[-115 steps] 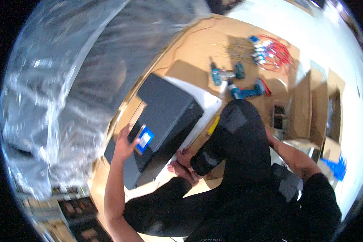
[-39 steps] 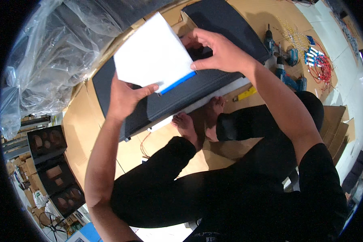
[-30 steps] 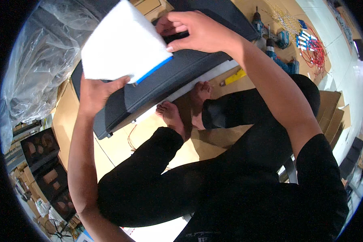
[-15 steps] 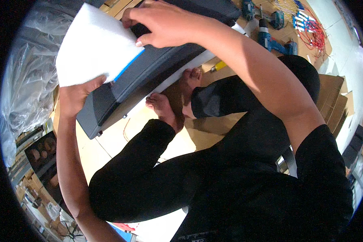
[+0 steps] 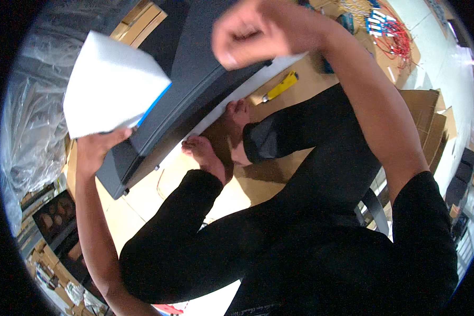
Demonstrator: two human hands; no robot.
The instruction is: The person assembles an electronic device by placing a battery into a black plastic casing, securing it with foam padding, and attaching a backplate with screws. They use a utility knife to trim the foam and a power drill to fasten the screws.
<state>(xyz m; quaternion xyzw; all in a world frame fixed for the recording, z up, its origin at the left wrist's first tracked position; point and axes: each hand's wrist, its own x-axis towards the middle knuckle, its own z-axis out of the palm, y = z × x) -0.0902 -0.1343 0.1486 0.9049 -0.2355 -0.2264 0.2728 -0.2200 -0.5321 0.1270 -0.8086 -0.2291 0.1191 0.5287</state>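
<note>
White foam piece (image 5: 113, 87), blue along one edge, tilted over a black box (image 5: 192, 87).

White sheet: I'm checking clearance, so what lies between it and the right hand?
In the head view, the black box shows between the white sheet and right hand.

At left, the left hand (image 5: 97, 147) grips the lower edge of a foam sheet (image 5: 113, 87), with plastic sheeting (image 5: 42, 131) behind. Right of the sheet, a case (image 5: 195, 79) slants from upper centre to lower left; the right hand (image 5: 260, 34) overlaps its upper part. A knife (image 5: 280, 87) lies beside it, wires (image 5: 395, 34) upper right.
</note>
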